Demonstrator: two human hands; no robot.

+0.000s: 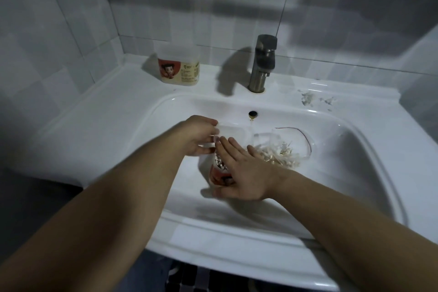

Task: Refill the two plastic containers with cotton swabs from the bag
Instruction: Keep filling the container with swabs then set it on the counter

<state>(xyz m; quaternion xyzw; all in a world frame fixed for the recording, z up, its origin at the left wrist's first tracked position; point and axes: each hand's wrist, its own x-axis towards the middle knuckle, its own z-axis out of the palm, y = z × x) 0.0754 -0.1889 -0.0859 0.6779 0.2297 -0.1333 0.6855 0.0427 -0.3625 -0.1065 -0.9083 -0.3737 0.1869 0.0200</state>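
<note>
1 swab-filled container (219, 176) under flat right hand (241, 173), left hand (199, 136) gripping its lid (231, 131)

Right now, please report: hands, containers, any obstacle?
Left hand grips clear lid. Right hand flat on container in basin. Second container by faucet. Bag beside right hand, nothing blocking.

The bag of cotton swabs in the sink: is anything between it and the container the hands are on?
Only the right hand, lying flat across the container, on its side toward the bag. The left hand grips the clear lid. Nothing else in the sink lies between them.
</note>
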